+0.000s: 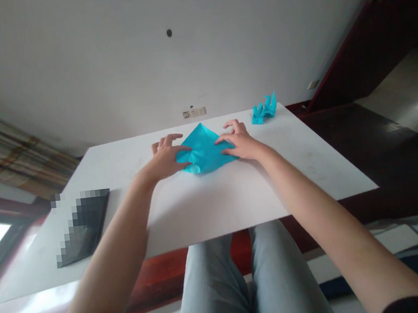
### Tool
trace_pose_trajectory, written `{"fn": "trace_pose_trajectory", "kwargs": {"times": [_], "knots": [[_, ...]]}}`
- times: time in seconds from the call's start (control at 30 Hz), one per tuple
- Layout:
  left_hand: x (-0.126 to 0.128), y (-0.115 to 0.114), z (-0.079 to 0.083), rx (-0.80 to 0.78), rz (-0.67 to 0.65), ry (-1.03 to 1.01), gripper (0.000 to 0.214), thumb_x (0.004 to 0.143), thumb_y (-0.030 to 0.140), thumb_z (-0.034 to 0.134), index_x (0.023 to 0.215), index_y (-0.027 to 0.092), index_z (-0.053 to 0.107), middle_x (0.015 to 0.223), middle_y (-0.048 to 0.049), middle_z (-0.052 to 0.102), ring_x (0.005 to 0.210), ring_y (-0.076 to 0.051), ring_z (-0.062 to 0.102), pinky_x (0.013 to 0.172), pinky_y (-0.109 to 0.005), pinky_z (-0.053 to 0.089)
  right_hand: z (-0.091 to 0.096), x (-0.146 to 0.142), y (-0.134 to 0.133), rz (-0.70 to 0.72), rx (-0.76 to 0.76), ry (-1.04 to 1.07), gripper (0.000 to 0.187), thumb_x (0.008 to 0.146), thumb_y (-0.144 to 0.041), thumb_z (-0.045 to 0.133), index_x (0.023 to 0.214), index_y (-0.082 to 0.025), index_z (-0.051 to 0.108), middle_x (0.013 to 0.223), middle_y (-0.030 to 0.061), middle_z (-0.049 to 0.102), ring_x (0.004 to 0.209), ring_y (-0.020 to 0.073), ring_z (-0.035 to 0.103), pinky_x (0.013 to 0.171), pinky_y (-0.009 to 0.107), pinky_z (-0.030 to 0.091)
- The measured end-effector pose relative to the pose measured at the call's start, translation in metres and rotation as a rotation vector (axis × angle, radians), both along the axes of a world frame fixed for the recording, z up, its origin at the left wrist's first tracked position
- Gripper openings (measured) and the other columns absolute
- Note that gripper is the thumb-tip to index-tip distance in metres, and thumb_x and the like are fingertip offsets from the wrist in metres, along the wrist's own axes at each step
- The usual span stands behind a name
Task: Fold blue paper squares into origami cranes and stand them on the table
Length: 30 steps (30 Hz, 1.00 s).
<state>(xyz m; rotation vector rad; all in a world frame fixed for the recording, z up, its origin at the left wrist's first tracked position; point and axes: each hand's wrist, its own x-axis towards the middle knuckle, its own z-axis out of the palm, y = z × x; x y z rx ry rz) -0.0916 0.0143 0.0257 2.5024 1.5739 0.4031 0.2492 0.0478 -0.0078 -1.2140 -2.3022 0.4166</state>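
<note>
Pressing folded turquoise paper with both hands.

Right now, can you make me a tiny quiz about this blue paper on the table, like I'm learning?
1. True or false: the right hand touches the blue paper.
2. Pick one: where is the small folded blue paper shape on the white table? A) near the far right corner B) under the blue paper C) near the near edge
3. Fill the blank: the blue paper lies between the person's two ____.

Key: 1 true; 2 A; 3 hands
</note>
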Motion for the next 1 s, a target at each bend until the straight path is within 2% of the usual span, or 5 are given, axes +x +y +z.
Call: {"fn": "trace_pose_trajectory", "kwargs": {"times": [0.2,0.43,0.6,0.73,1.0], "knots": [[-0.003,-0.008,-0.001,-0.247,-0.142,0.149,0.111,0.068,0.089,0.094,0.165,0.040,0.072,0.196,-0.0092,0.035,0.183,-0.053,0.024,0.147,-0.074,0.021,0.015,-0.004,-0.011,0.053,-0.090,-0.259,0.067,0.083,-0.071,0.099,0.139,-0.035,0.090,0.150,0.0152,0.058,0.142,0.0482,0.052,0.128,0.071,0.041],[0.047,-0.059,-0.022,-0.311,-0.008,0.296,0.179,0.065,0.107,0.079,0.190,0.000,0.008,0.197,-0.0309,-0.002,0.185,-0.056,0.004,0.150,-0.063,0.018,0.012,-0.014,-0.023,0.134,-0.096,-0.362,0.126,0.056,-0.098,0.097,0.154,-0.021,0.078,0.174,0.0251,0.048,0.157,0.0613,0.042,0.134,0.077,0.032],[0.057,-0.075,-0.041,-0.138,0.006,0.204,0.147,0.094,0.105,0.054,0.190,0.002,0.013,0.198,-0.0271,0.001,0.187,-0.047,0.001,0.152,-0.059,0.011,0.013,-0.031,-0.038,0.203,-0.049,-0.366,0.142,0.067,-0.088,0.097,0.181,-0.017,0.051,0.195,0.0262,0.028,0.180,0.0572,0.021,0.147,0.073,0.011],[0.055,-0.076,-0.040,-0.172,0.022,0.189,0.139,0.098,0.101,0.049,0.190,0.002,0.017,0.198,-0.0256,0.003,0.188,-0.042,0.002,0.153,-0.054,0.011,0.007,-0.040,-0.062,0.431,-0.189,-0.414,0.101,0.104,-0.071,0.067,0.188,-0.020,0.041,0.200,0.0167,0.024,0.186,0.0393,0.025,0.149,0.054,0.026],[0.027,-0.103,-0.040,-0.165,0.407,0.102,0.129,0.106,0.092,0.034,0.188,-0.006,0.014,0.197,-0.0288,0.008,0.189,-0.039,0.006,0.154,-0.051,0.013,-0.010,0.006,-0.091,-0.104,-0.262,-0.470,0.112,0.112,-0.081,0.027,0.192,-0.003,0.010,0.201,0.0190,0.001,0.189,0.0322,0.003,0.153,0.047,0.005]]}}
